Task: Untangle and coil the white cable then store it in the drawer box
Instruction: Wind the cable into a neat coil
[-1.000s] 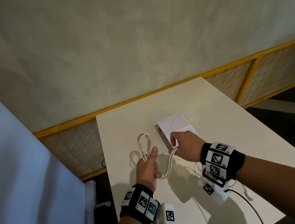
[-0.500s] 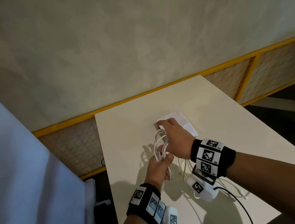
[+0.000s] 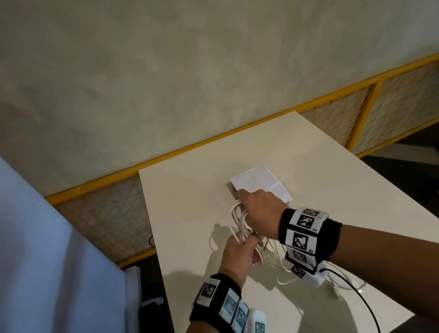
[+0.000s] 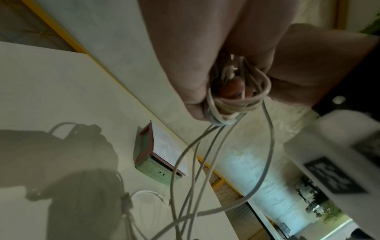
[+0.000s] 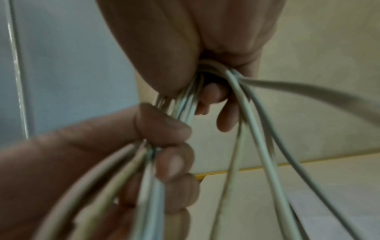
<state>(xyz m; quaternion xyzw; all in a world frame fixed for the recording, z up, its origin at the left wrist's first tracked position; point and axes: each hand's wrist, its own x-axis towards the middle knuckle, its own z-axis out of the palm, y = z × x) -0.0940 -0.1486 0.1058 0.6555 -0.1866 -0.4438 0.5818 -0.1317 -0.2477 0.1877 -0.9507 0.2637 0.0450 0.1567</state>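
Both hands grip the white cable bundle — loops running near-to-far.

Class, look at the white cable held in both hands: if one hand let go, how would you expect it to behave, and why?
The cable is probably floppy: its free loops sag between the left hand and the right hand. It likely springs apart unless gripped, since strands fan out below the fists. It seems light: thin strands hang loosely.
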